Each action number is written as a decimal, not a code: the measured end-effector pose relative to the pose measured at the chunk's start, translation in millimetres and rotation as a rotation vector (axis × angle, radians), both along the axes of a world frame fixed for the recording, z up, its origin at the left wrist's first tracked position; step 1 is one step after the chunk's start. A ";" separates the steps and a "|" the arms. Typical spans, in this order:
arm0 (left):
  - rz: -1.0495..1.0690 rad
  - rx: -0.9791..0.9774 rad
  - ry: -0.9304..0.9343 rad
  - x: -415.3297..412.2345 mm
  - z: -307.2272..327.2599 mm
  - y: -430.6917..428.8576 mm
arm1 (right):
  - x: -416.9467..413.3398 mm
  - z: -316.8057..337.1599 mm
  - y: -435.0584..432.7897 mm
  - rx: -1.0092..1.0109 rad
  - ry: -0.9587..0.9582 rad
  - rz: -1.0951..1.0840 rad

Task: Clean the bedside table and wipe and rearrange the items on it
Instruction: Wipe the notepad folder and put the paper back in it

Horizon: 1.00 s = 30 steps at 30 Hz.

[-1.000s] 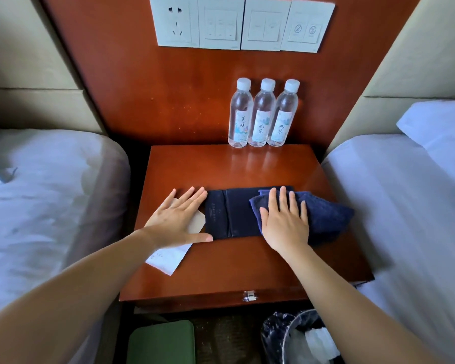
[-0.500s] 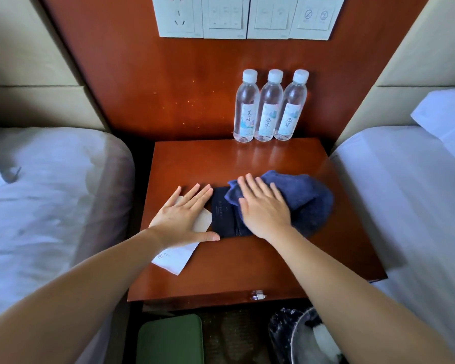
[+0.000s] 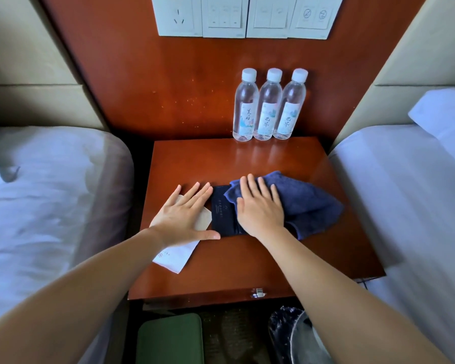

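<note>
Wooden desk (image 3: 247,261): I see my left hand (image 3: 184,216) flat on paper (image 3: 176,256), right hand (image 3: 260,206) flat, pressing blue cloth (image 3: 307,203) onto a dark folder (image 3: 222,214).

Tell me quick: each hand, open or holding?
Left hand: open, flat on the paper slip.
Right hand: open, pressing the blue cloth onto the dark folder.

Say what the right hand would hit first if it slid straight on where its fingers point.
Bare tabletop first, then probably the leftmost bottle at the back; the right hand presses flat on the cloth.
</note>
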<state>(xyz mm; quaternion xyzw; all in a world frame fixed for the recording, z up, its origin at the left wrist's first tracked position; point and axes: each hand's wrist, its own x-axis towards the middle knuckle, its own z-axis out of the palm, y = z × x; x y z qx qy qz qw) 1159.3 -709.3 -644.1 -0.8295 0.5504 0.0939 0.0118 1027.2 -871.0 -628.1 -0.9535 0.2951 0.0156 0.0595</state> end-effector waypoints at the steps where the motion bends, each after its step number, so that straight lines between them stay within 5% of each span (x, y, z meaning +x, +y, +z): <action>1: 0.003 -0.005 -0.002 -0.2 -0.7 0.0 | 9.2 0.4 5.1 0.019 0.005 0.033; 21: -0.018 0.013 -0.034 -0.4 1.8 1.1 | -38.1 -6.6 40.3 0.007 -0.027 0.367; 30: -0.002 0.007 -0.016 -2.2 1.8 0.5 | -106.5 -13.8 -24.0 -0.155 -0.014 -0.019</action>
